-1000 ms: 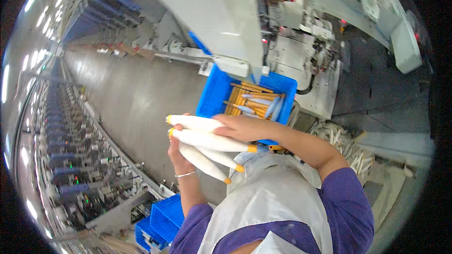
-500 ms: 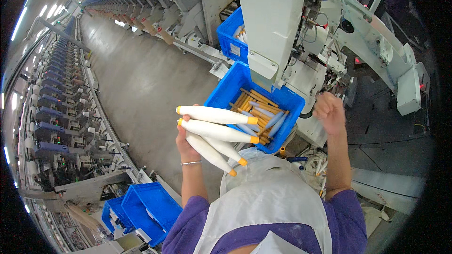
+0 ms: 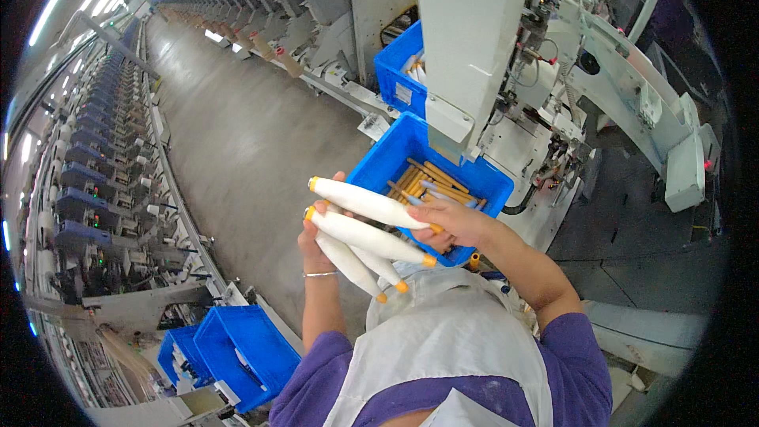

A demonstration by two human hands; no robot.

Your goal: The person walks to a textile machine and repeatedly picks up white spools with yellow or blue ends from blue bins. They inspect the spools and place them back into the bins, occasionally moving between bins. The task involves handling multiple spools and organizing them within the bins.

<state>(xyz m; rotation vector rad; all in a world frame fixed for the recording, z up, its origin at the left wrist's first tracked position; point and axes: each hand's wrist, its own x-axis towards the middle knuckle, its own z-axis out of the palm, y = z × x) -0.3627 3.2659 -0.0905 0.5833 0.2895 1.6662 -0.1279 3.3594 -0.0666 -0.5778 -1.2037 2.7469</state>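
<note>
My left hand (image 3: 315,239) holds a bundle of several white yarn bobbins with orange tube ends (image 3: 360,236), fanned out in front of my chest. My right hand (image 3: 452,221) grips the orange end of the top bobbin (image 3: 368,202) in that bundle. Right behind both hands stands a blue plastic crate (image 3: 387,160) with several empty orange and blue tubes (image 3: 433,183) lying in it. The crate sits at the foot of a tall grey-white machine column (image 3: 470,39).
A second blue crate (image 3: 399,71) stands farther along the machine on the right. More blue crates (image 3: 237,352) sit at the lower left. Long rows of spinning machines (image 3: 95,190) line both sides of a grey floor aisle (image 3: 237,134).
My right hand came back from the machine at the right and took hold of the top bobbin's end. The bundle stayed in my left hand. The view shifted up the aisle.
</note>
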